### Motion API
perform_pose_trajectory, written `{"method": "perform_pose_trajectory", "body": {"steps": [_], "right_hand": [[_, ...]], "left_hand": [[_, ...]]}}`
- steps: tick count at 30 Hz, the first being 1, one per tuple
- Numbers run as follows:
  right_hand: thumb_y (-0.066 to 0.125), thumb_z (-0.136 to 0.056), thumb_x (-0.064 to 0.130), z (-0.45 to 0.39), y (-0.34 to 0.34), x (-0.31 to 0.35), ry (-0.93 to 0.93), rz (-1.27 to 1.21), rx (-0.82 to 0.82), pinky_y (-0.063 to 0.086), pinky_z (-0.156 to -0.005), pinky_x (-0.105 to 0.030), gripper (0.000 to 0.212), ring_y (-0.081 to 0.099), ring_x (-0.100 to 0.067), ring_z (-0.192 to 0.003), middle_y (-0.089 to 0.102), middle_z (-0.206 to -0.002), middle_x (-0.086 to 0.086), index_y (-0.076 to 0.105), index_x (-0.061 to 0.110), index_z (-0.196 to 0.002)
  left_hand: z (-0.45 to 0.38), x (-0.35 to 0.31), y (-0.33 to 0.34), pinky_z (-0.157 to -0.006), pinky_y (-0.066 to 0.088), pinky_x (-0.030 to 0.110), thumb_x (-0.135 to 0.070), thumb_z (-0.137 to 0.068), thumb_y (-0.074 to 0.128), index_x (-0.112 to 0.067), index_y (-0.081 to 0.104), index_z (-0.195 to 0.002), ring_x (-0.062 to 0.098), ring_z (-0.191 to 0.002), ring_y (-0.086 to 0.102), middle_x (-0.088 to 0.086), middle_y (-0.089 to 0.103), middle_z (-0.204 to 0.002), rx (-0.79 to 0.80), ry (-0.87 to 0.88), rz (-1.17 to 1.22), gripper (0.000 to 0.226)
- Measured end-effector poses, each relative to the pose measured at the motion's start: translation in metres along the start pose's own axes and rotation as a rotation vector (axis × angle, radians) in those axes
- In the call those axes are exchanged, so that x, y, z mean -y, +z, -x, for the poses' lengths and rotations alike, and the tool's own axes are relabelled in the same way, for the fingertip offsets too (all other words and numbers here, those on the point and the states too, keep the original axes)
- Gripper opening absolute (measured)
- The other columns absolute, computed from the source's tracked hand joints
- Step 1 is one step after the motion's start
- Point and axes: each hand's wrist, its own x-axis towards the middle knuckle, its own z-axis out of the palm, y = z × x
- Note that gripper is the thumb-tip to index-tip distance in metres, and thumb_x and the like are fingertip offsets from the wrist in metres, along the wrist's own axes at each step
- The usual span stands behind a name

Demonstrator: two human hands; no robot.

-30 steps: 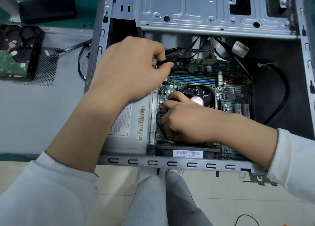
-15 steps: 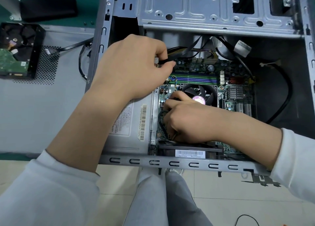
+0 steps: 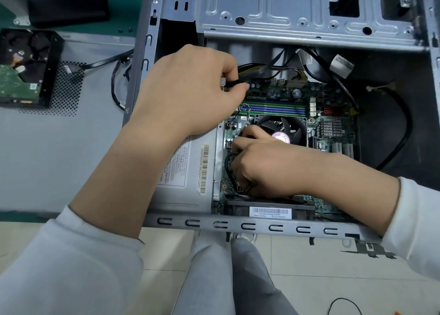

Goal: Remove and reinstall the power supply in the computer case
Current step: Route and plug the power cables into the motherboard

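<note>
— Grey steel nearest you?

— Yes, the computer case [image 3: 250, 225] rim. Just past it my right hand [image 3: 266, 167] curls round a small black cable [image 3: 228, 166] at the motherboard [image 3: 333, 129], beside the fan [image 3: 281, 126].

— And the power supply?

— The power supply [image 3: 188, 179] sits inside the case, left of the board (label up). Farther in, my left hand [image 3: 190, 93] pinches a white connector [image 3: 223, 81] on its wire bundle [image 3: 257, 71].
</note>
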Motion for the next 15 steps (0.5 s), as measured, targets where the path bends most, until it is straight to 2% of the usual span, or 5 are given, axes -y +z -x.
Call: {"method": "perform_pose_trajectory", "body": {"steps": [3, 7, 11, 15], "right_hand": [[0.060, -0.077, 0.023, -0.0002, 0.0016, 0.0003, -0.005, 0.038, -0.010, 0.027, -0.097, -0.034, 0.017, 0.026, -0.015, -0.091, 0.057, -0.080, 0.008, 0.049, 0.025, -0.064], [0.057, -0.078, 0.019, 0.0001, 0.0058, 0.0000, -0.029, 0.138, -0.027, 0.023, -0.095, -0.033, 0.025, 0.020, -0.014, -0.087, 0.061, -0.078, 0.006, 0.040, 0.019, -0.060], [0.058, -0.079, 0.027, 0.0016, 0.0006, -0.0012, -0.026, 0.038, -0.011, 0.024, -0.098, -0.033, 0.017, 0.032, -0.013, -0.095, 0.061, -0.081, 0.008, 0.049, 0.025, -0.065], [0.058, -0.080, 0.029, 0.0019, -0.0008, -0.0016, -0.026, 0.008, -0.015, 0.023, -0.099, -0.031, 0.017, 0.034, -0.012, -0.097, 0.061, -0.081, 0.009, 0.048, 0.028, -0.066]], "left_hand": [[-0.0005, 0.0005, 0.0009, -0.059, 0.030, 0.028, -0.053, -0.084, 0.053, -0.031, 0.056, -0.074, 0.020, -0.073, 0.047, -0.012, 0.047, -0.063, 0.003, 0.002, 0.006, 0.024], [-0.0006, -0.0002, 0.0002, -0.054, 0.027, 0.027, -0.053, -0.084, 0.053, -0.031, 0.056, -0.075, 0.019, -0.072, 0.046, -0.012, 0.047, -0.063, 0.005, 0.004, -0.002, 0.024], [-0.0001, -0.0003, 0.0006, -0.057, 0.028, 0.028, -0.053, -0.084, 0.053, -0.031, 0.056, -0.075, 0.018, -0.072, 0.045, -0.012, 0.047, -0.062, 0.001, -0.001, 0.002, 0.024], [0.0001, -0.0003, 0.0005, -0.053, 0.025, 0.027, -0.053, -0.084, 0.053, -0.032, 0.056, -0.074, 0.018, -0.072, 0.045, -0.013, 0.046, -0.062, -0.004, 0.000, 0.002, 0.024]]}}
